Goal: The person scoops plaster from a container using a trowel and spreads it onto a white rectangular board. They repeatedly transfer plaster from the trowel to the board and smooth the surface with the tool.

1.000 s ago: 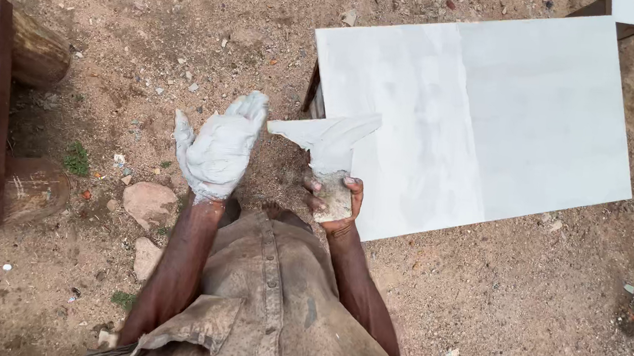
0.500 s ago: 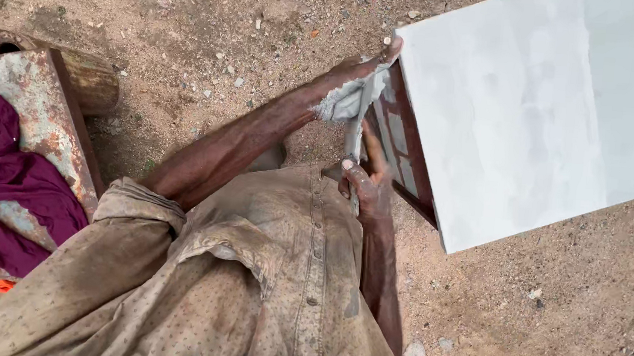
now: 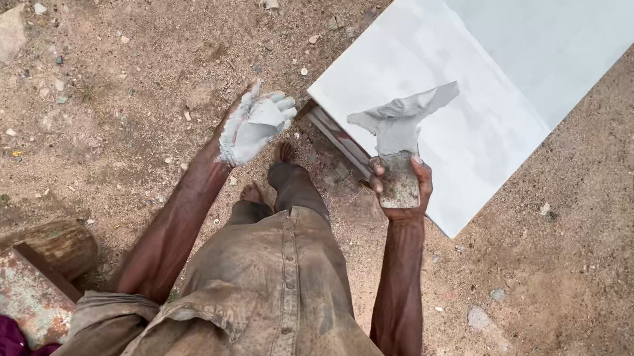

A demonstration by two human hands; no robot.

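— Where is the trowel from the slab?
— The right hand (image 3: pixel 399 188) clenches a mortar-caked steel trowel (image 3: pixel 400 128), blade pointing up and away over the near edge of the large white stone slab (image 3: pixel 537 60).
— And the other hand?
— The left hand (image 3: pixel 255 124), released and plaster-coated, hovers beside the slab's corner, above sandy ground (image 3: pixel 114 72).

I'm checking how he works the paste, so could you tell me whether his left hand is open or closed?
Open: the left hand is spread palm up, fingers apart, coated in pale grey paste and holding nothing.
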